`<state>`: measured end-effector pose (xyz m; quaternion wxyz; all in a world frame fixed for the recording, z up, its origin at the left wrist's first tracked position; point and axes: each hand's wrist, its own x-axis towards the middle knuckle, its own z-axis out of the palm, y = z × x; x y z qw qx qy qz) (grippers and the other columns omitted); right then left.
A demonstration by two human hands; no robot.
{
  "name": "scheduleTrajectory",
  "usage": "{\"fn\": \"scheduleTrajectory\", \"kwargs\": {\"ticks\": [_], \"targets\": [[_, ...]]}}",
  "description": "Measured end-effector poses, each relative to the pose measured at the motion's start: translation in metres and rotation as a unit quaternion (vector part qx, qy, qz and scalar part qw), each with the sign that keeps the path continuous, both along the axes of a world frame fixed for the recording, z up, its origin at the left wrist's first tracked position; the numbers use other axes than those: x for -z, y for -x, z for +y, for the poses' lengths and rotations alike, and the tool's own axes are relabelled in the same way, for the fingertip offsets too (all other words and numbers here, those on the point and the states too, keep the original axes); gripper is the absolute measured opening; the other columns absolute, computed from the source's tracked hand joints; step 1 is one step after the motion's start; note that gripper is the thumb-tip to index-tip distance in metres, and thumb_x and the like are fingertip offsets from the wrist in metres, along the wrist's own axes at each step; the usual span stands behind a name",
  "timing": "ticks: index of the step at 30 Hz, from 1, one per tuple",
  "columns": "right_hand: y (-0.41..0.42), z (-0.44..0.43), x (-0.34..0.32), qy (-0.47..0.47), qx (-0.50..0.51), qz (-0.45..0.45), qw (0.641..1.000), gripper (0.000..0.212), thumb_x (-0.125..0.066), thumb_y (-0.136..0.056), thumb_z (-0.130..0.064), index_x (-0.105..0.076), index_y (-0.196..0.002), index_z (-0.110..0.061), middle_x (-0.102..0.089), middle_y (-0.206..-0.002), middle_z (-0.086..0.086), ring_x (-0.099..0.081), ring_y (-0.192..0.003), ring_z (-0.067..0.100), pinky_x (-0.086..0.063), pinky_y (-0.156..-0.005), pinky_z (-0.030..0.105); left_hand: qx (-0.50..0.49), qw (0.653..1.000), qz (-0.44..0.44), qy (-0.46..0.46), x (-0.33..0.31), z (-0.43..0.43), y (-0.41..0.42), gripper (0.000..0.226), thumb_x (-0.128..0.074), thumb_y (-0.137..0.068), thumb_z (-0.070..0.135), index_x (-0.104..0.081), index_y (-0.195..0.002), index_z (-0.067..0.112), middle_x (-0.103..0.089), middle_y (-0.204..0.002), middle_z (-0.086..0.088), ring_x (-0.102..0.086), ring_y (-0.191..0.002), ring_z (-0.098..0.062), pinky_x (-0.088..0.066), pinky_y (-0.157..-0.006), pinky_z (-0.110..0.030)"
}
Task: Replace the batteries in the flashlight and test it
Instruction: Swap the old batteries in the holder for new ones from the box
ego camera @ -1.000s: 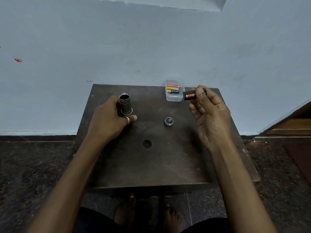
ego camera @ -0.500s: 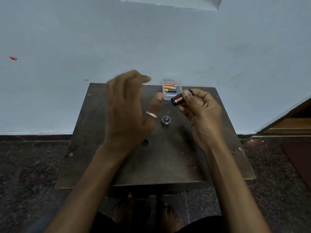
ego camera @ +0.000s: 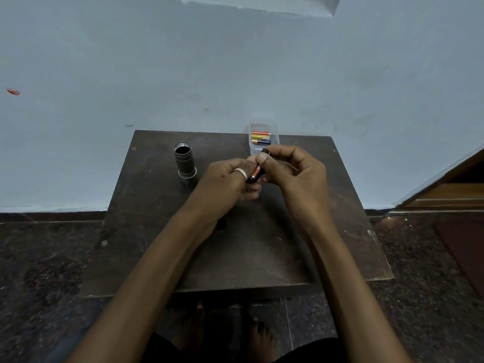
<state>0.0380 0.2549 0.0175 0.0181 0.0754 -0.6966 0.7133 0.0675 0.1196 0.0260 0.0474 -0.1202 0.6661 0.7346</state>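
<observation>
A dark, worn wooden table (ego camera: 248, 258) with a squarish top stands against a pale blue-grey painted wall (ego camera: 235, 61), on a floor (ego camera: 44, 258) of dark speckled stone. Over the middle of the far half of the table, both hands meet around a small black-and-orange cylinder (ego camera: 256, 174) (a battery or a battery carrier, I cannot tell which). It is glossy, tilted, with its upper end leaning far and to the right.

The right hand (ego camera: 290, 171) pinches the upper end: its thumb lies across the near side and its curled fingers (ego camera: 284, 151) close over the far side. The left hand (ego camera: 225, 182) grips the lower end, its thumb, with a pale metal ring (ego camera: 241, 173) on it, pressed along the cylinder's left side and the other fingers curled beneath it. Neither hand rests flat on the table.

The flashlight body (ego camera: 185, 161), a dull grey metal tube, stands upright at the far left of the table, well apart from the hands, its open dark mouth facing up and a bright rim around its wider base. At the far edge, just beyond the right hand, sits a clear plastic box (ego camera: 275, 138) holding a few batteries (ego camera: 259, 137), orange, gold and black, lying on their sides.
</observation>
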Motion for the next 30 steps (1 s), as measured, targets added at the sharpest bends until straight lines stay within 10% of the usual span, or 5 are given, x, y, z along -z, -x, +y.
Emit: {"fn": "scheduleTrajectory", "kwargs": {"ticks": [6, 10, 20, 30], "targets": [[-0.002, 0.001, 0.007, -0.198, 0.038, 0.175, 0.964, 0.035, -0.079, -0.085, -0.016, -0.068, -0.117, -0.011, -0.069, -0.111, 0.003, -0.068, -0.094, 0.009, -0.053, -0.067, 0.014, -0.049, 0.998, -0.019, -0.027, 0.004, -0.007, 0.001, 0.021, -0.056, -0.100, 0.027, -0.072, -0.100, 0.013, -0.071, -0.089, -0.004, -0.068, -0.076, -0.008, -0.061, -0.073, -0.027], [-0.004, -0.005, 0.013, -0.273, 0.025, 0.272, 0.922, 0.043, -0.076, -0.084, -0.015, -0.064, -0.124, -0.007, -0.067, -0.116, 0.006, -0.066, -0.099, 0.013, -0.059, -0.072, 0.026, -0.057, 0.998, -0.017, -0.036, 0.004, -0.007, -0.001, 0.021, -0.058, -0.099, 0.025, -0.072, -0.100, 0.010, -0.074, -0.081, -0.004, -0.073, -0.079, -0.016, -0.061, -0.072, -0.031], [-0.009, -0.005, 0.017, -0.383, 0.014, 0.303, 0.872, 0.052, -0.068, -0.088, -0.026, -0.056, -0.134, -0.005, -0.067, -0.123, 0.009, -0.065, -0.107, 0.021, -0.058, -0.083, 0.039, -0.069, 0.998, -0.003, 0.007, 0.004, -0.006, -0.005, 0.024, -0.058, -0.099, 0.023, -0.073, -0.096, 0.004, -0.066, -0.055, 0.006, -0.064, -0.053, -0.003, -0.053, -0.058, -0.019], [-0.013, -0.009, 0.016, -0.388, 0.039, 0.305, 0.869, 0.046, -0.069, -0.084, -0.019, -0.058, -0.126, -0.005, -0.070, -0.113, 0.010, -0.068, -0.096, 0.023, -0.057, -0.082, 0.036, -0.061, 0.998, -0.008, 0.015, 0.006, -0.006, -0.004, 0.022, -0.060, -0.097, 0.025, -0.076, -0.089, 0.011, -0.075, -0.072, -0.006, -0.072, -0.070, -0.016, -0.061, -0.072, -0.030]]}}
